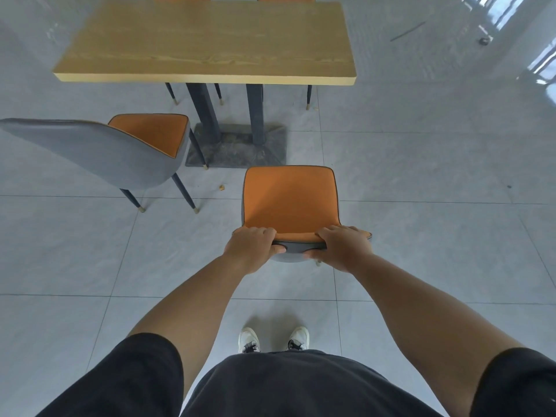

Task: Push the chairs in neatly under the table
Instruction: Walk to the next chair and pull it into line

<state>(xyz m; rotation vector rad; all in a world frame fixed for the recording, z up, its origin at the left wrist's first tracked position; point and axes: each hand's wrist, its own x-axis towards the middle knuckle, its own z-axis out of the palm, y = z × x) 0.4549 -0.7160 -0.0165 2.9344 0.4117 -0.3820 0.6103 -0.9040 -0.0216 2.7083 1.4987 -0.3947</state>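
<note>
- Near chair (289, 200): orange seat, grey shell, square to the bench (204, 40) but well short of its front edge, just past the pedestal base (237, 145).
- Left hand (251, 246) and right hand (343, 246) both clamp the backrest top rim, fingers wrapped over it.
- Looks rigid and light; should slide easily on smooth tile. Top rim is the right hold.
- Second chair (120, 149): left of the pedestal, angled, also out.
- No containers visible.
</note>
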